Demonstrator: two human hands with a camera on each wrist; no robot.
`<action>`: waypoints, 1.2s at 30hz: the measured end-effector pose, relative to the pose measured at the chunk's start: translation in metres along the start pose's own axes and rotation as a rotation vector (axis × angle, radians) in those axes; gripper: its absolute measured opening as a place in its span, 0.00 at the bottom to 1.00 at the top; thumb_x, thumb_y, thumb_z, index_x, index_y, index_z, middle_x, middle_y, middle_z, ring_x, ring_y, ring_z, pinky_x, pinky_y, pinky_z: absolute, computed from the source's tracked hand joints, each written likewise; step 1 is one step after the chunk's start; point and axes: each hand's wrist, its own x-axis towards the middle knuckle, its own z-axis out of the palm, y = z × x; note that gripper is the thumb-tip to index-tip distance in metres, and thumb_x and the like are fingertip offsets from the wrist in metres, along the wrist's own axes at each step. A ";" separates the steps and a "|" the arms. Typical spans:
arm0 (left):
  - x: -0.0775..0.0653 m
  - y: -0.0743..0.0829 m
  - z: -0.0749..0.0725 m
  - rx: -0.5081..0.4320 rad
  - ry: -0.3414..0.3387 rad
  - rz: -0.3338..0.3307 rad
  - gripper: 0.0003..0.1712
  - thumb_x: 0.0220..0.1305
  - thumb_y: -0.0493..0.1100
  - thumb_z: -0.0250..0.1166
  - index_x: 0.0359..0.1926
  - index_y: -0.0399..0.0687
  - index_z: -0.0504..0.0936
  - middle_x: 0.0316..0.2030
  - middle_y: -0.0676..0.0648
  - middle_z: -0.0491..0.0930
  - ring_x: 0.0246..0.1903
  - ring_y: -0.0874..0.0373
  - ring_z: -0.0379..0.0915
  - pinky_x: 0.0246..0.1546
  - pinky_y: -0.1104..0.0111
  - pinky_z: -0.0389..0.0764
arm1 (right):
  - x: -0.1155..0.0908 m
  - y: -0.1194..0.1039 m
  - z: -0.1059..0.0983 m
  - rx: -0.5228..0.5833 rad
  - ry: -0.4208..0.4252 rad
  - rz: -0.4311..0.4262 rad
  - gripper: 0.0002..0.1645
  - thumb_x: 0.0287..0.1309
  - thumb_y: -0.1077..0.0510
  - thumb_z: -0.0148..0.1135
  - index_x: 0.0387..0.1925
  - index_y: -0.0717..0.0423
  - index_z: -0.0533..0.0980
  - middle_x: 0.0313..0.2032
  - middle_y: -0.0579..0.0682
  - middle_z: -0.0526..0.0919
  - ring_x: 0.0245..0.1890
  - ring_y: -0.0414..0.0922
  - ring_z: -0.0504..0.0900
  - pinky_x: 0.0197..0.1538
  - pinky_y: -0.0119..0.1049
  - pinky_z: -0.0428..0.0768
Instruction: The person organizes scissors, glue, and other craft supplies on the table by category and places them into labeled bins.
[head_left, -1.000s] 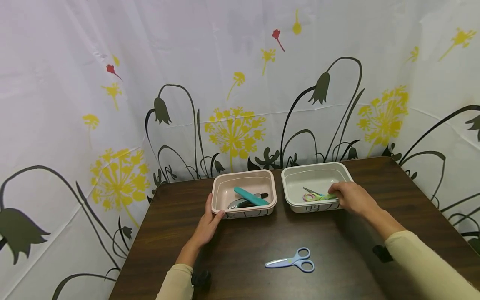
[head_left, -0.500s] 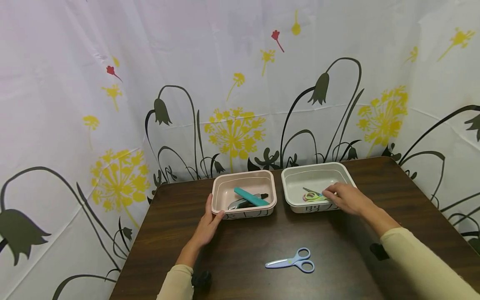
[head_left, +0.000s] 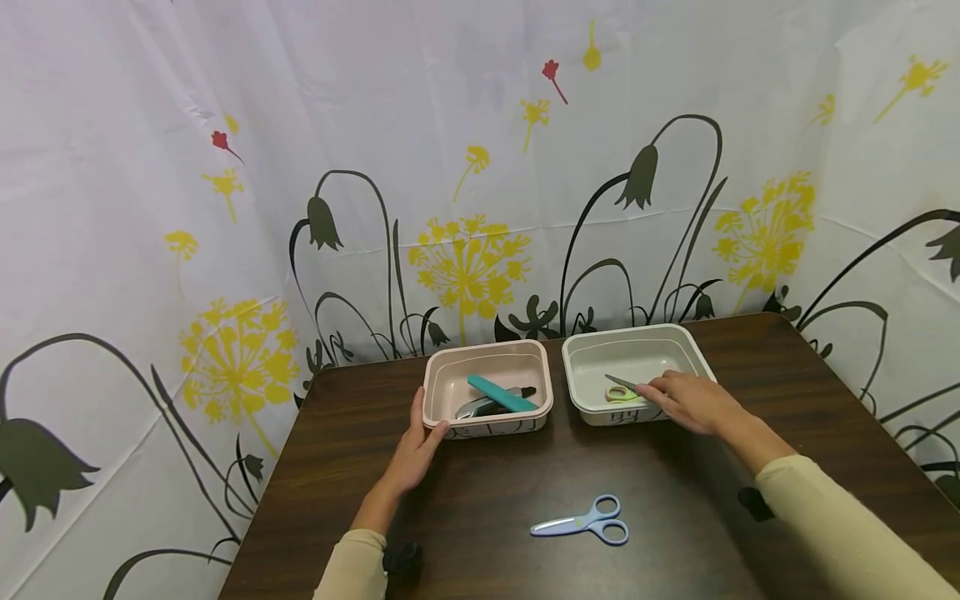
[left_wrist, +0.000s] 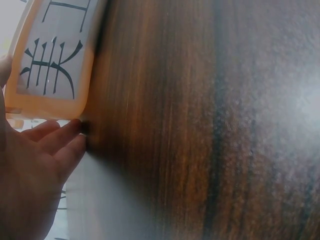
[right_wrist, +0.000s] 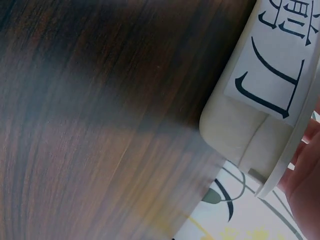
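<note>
My left hand (head_left: 408, 454) holds the front left corner of the pink bin (head_left: 433, 379), thumb at the front and fingers along its side. Inside lie a flat teal piece (head_left: 498, 392) and a grey-and-black tool (head_left: 480, 407) partly under it. Over the front rim of the pale grey bin (head_left: 581, 354), my right hand (head_left: 693, 402) reaches in and pinches scissors (head_left: 621, 382), whose grey blade points left. Its fingertips cover the handles. A yellow-green loop (head_left: 618, 393) shows beside the blade. Blue scissors (head_left: 585, 521) lie on the table before the bins.
Both bins stand side by side near the back edge of the dark wooden table (head_left: 480, 492). White labels with black characters face front, such as the grey bin's label (right_wrist: 272, 60). A flower-printed curtain (head_left: 480, 192) hangs behind the table.
My right hand has slid left inside the grey bin, from the bin's right end onto the scissors, and now covers more of them. My left hand and the blue scissors have stayed in place.
</note>
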 end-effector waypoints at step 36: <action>0.001 -0.003 0.000 0.002 -0.005 -0.002 0.46 0.73 0.50 0.57 0.78 0.47 0.38 0.68 0.28 0.59 0.62 0.34 0.64 0.60 0.43 0.64 | -0.011 -0.027 -0.003 -0.019 0.201 -0.146 0.20 0.69 0.42 0.56 0.44 0.51 0.84 0.42 0.46 0.84 0.43 0.48 0.82 0.47 0.51 0.77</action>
